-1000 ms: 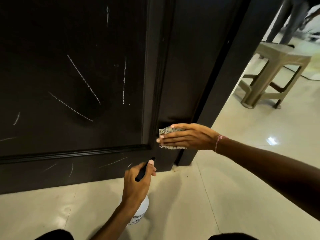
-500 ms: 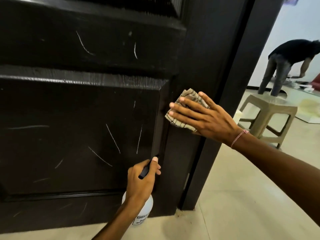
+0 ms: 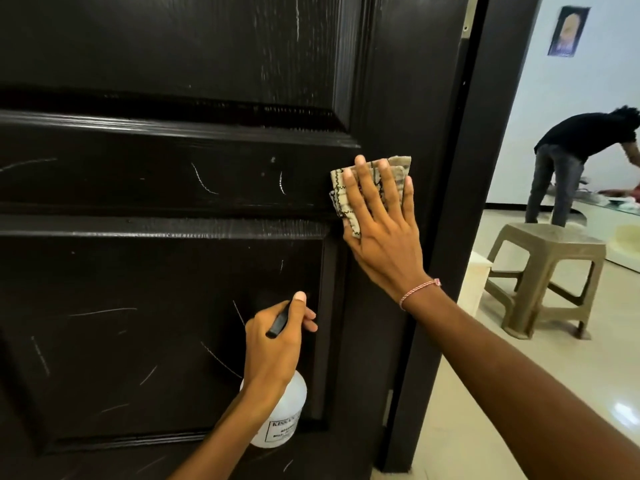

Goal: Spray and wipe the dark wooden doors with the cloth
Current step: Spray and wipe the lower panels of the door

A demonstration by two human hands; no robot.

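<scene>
The dark wooden door (image 3: pixel 166 174) fills the left and centre of the view, its panels marked with pale scratches. My right hand (image 3: pixel 384 230) lies flat with straight fingers on a folded beige patterned cloth (image 3: pixel 346 199), pressing it against the door's right stile at the level of the middle rail. Lower down, my left hand (image 3: pixel 277 344) grips the black trigger head of a white spray bottle (image 3: pixel 282 420), close in front of the lower panel.
The dark door frame (image 3: pixel 460 168) stands right of the door. Beyond it on the pale tiled floor (image 3: pixel 485 393) is a beige plastic stool (image 3: pixel 547 275). A person (image 3: pixel 571 164) bends over at the far right by a white wall.
My right hand slid the cloth up the door's right stile from near the floor to the middle rail. The view rose with it. My left hand kept hold of the bottle.
</scene>
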